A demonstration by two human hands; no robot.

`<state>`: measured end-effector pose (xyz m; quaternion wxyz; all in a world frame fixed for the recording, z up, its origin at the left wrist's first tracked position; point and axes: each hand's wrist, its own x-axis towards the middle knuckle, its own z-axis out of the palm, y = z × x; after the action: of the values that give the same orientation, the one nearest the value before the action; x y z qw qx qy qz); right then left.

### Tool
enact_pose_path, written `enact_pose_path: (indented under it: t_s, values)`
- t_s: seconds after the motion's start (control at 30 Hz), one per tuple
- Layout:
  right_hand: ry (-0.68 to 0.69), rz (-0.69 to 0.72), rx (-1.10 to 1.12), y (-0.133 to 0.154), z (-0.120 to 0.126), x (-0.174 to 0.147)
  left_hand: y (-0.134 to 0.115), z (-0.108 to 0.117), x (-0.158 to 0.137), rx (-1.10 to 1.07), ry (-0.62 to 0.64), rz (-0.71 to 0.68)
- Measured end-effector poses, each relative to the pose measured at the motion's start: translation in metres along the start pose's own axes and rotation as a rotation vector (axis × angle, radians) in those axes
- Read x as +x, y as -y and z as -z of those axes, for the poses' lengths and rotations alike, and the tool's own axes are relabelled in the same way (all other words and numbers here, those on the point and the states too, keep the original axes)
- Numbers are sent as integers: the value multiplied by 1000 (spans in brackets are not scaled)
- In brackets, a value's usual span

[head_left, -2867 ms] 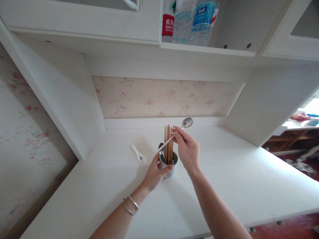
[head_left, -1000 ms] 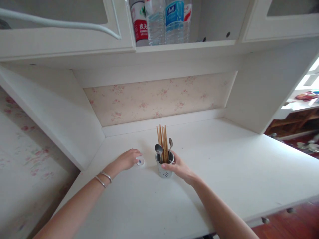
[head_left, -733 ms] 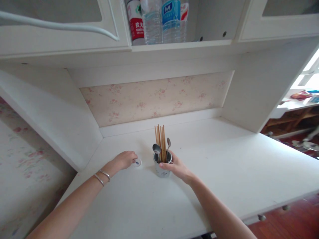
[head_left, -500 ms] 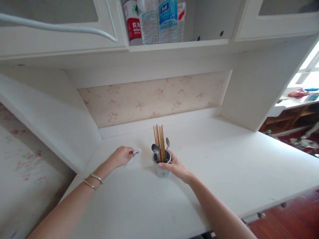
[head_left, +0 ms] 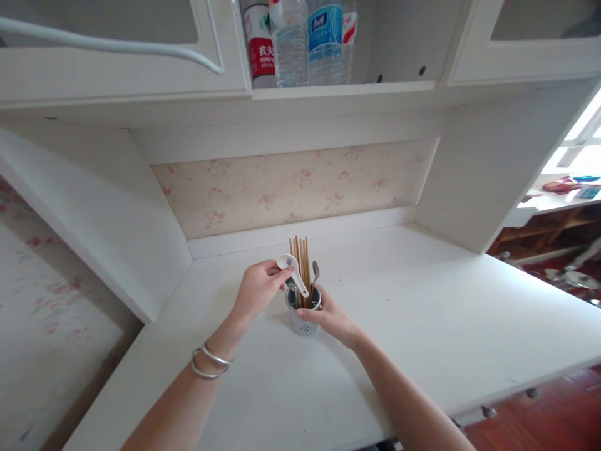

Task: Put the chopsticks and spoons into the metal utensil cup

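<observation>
My left hand [head_left: 263,283] pinches a white ceramic soup spoon [head_left: 297,277] with a small blue mark in its bowl. The spoon is tilted over the mouth of a light grey perforated utensil holder [head_left: 303,326], its handle end pointing down. My right hand [head_left: 328,316] grips the holder's right side, thumb across the front rim. Several wooden chopsticks [head_left: 305,257] and a metal spoon [head_left: 315,270] stand in the holder. A second metal spoon is mostly hidden behind my left fingers and the white spoon.
The holder stands on a white countertop [head_left: 422,313] with a side panel at each end. Overhead, a cabinet shelf [head_left: 342,93] holds several plastic bottles [head_left: 325,44]. A white cable [head_left: 113,50] hangs across the upper left cabinet door.
My left hand has moved right, carrying the white spoon from beside the holder to above its mouth. My right hand stays on the holder.
</observation>
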<state>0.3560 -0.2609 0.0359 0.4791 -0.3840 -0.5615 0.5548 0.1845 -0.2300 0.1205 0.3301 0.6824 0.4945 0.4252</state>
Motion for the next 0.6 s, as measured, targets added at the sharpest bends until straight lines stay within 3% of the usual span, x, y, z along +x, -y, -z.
enact_pose_path:
  t_s: [0.17, 0.33, 0.6]
  values:
    - [-4, 23, 8, -5, 2, 2, 20, -27, -7, 257, -24, -42]
    - [6, 31, 9, -11, 4, 5, 34, -33, -13, 472, -107, -59]
    - [26, 27, 15, -8, 2, 3, 45, -35, -13, 417, -126, -42]
